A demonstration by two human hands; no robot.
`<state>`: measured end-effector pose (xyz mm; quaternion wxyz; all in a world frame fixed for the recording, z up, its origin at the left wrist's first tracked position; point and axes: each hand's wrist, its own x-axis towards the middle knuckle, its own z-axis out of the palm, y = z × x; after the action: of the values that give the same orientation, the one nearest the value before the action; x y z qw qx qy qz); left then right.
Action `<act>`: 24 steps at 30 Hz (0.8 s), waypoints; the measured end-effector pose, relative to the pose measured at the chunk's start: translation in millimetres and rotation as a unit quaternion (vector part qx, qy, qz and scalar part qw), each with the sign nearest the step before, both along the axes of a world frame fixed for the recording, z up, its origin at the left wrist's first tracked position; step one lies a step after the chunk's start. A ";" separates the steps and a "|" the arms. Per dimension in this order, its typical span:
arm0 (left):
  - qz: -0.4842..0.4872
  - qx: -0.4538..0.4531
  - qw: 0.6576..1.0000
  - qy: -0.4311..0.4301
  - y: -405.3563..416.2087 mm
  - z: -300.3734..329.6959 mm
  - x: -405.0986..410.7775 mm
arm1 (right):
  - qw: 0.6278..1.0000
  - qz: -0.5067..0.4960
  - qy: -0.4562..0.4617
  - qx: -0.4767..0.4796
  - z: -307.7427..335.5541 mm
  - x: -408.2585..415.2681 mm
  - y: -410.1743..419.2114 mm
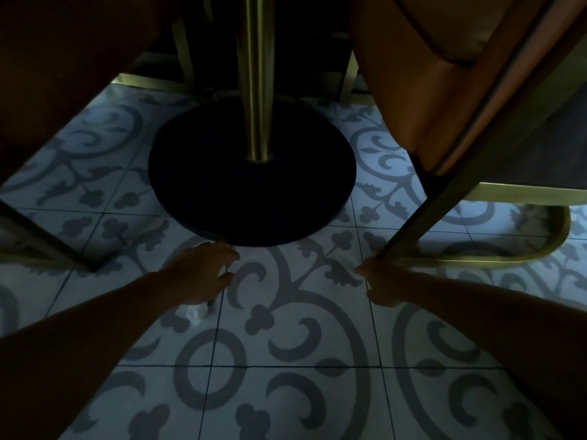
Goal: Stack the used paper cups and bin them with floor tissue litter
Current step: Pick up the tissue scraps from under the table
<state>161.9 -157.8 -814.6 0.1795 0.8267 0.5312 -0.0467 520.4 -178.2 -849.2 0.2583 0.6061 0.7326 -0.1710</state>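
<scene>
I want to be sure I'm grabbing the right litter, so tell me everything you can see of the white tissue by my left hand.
The tissue is a small, white, crumpled wad, soft paper by its look, lying on the patterned floor tile near the black round table base. The left hand is directly over it and hides most of it; a white scrap shows between the fingers, so the hands seem to touch it. The dim light hides finer detail.

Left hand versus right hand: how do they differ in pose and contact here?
The left hand reaches down over white tissue near the black table base; the right hand rests against the brass chair frame. White shows between the left hand's fingers; the right hand shows no tissue. Both are bare, low by the patterned tile floor.
</scene>
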 end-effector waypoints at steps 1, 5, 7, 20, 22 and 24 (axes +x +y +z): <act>0.007 -0.005 1.000 0.012 -1.7 -2.5 -5.9 | 1.000 -0.001 0.000 0.001 -3.2 0.6 -1.7; 0.014 -0.018 0.997 0.077 -9.1 -12.0 -29.2 | 1.000 -0.003 -0.017 0.011 -8.5 1.9 -3.2; 0.028 -0.020 0.995 0.091 -10.2 -13.0 -38.5 | 1.000 -0.007 -0.015 0.013 -7.8 3.8 -1.1; 0.035 -0.069 0.996 0.046 -23.2 -29.7 -44.3 | 0.972 -0.074 0.171 0.142 16.8 -15.4 10.3; 0.017 -0.081 0.996 0.046 -28.0 -32.2 -42.6 | 0.965 -0.089 0.198 0.147 18.4 -18.8 12.4; -0.009 -0.088 0.995 0.046 -31.9 -37.1 -41.5 | 0.957 -0.097 0.230 0.146 18.8 -21.0 13.4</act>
<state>120.4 -189.8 -851.7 0.2262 0.8095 0.5253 -0.1328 499.4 -164.7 -830.3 -0.0260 0.6494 0.7271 -0.2212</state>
